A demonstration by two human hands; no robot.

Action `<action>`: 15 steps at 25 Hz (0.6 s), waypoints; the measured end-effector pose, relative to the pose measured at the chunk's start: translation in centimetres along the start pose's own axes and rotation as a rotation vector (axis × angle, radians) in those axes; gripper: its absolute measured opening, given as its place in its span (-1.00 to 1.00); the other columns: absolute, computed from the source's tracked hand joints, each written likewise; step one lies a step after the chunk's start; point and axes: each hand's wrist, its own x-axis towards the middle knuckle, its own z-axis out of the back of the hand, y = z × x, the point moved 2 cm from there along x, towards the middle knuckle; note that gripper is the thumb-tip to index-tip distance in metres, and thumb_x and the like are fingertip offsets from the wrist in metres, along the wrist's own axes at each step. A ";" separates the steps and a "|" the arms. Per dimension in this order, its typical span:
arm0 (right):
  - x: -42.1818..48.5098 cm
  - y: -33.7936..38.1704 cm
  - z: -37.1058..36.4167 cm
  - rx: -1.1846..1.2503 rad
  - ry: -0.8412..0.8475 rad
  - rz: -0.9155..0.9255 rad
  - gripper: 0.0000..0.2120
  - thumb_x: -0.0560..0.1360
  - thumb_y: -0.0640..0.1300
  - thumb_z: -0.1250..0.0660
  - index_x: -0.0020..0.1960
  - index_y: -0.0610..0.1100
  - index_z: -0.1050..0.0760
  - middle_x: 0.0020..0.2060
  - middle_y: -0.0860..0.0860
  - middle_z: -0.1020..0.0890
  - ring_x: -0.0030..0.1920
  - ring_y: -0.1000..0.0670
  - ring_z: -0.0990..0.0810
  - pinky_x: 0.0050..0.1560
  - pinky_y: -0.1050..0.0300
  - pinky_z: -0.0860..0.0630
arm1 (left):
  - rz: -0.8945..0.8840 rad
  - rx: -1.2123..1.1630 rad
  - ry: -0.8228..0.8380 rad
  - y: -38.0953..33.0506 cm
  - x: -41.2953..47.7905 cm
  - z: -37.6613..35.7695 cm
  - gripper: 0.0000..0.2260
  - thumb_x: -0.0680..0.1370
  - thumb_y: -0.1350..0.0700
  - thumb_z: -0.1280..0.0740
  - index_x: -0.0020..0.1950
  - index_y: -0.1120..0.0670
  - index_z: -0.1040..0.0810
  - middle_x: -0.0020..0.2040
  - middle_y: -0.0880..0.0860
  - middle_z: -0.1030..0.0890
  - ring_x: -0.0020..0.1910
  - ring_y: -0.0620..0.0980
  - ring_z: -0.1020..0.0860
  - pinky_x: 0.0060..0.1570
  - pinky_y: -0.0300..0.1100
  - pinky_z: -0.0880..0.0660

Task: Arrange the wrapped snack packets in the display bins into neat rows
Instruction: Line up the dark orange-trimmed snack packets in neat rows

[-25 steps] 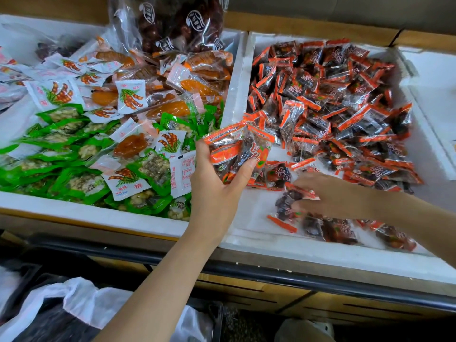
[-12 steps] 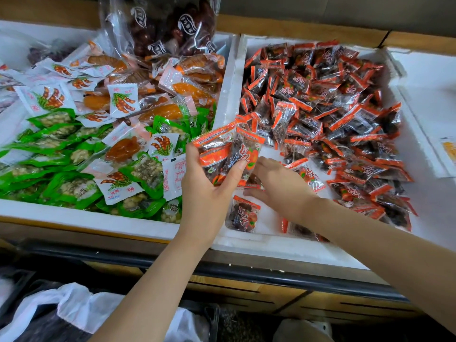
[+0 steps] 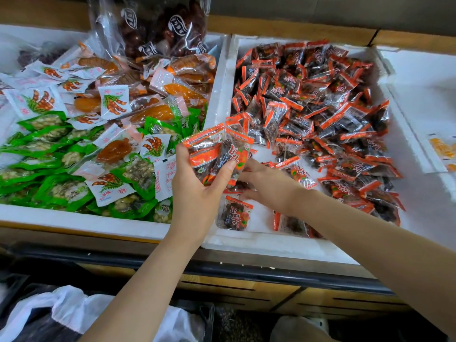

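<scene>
My right grip (image 3: 269, 186) had slid in from the 3 o'clock side of the bin floor until its fingertips went out of sight under the bunch of packets (image 3: 219, 154). Whether they pinched anything there, I could not tell. My left grip (image 3: 197, 193) had barely shifted. Its thumb and fingers were curled round that bunch, holding it fanned above the 8 o'clock corner of the white bin (image 3: 271, 245). One loose packet (image 3: 234, 215) lay flat on the bin floor just at 6 o'clock of the bunch, as it had half a second before. The jumbled heap (image 3: 320, 107) filled the bin from 12 to 4 o'clock.

To do this step well, I judged I should square the bunch edge to edge, labels all one way, before setting it down along the near wall beside the loose packet. I also meant to keep the thumb light so the slick wrappers neither splayed nor slipped. By my reckoning, the row was hardly begun.
</scene>
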 end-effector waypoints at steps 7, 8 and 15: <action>-1.7 -3.1 1.1 0.131 -0.100 -0.090 -0.62 0.55 -0.08 -0.28 0.36 0.04 -0.38 0.31 0.09 -0.41 0.24 0.01 -0.45 0.25 0.09 -0.38 | 0.002 0.001 0.001 -0.1 -0.1 -0.2 -0.69 0.49 0.18 -0.41 0.05 -0.09 -0.33 -0.06 -0.27 -0.53 -0.08 -0.49 -0.51 -0.12 -0.61 -0.36; -1.9 -3.7 1.0 0.111 -0.066 -0.116 -0.61 0.55 -0.09 -0.28 0.37 0.03 -0.38 0.33 0.09 -0.39 0.27 0.01 -0.43 0.27 0.11 -0.36 | 0.005 0.003 0.001 -0.1 -0.1 -0.1 -0.68 0.49 0.18 -0.41 0.06 -0.09 -0.33 -0.06 -0.27 -0.53 -0.08 -0.49 -0.51 -0.11 -0.61 -0.36; -3.1 -2.9 1.4 0.134 -0.192 -0.099 -0.71 0.51 -0.07 -0.34 0.22 -0.01 -0.43 0.21 0.07 -0.41 -0.03 0.15 -0.39 0.09 0.19 -0.41 | 0.002 0.019 0.002 -0.4 -0.3 -0.2 -0.69 0.49 0.19 -0.41 0.03 -0.10 -0.33 -0.06 -0.27 -0.52 -0.09 -0.50 -0.50 -0.13 -0.62 -0.35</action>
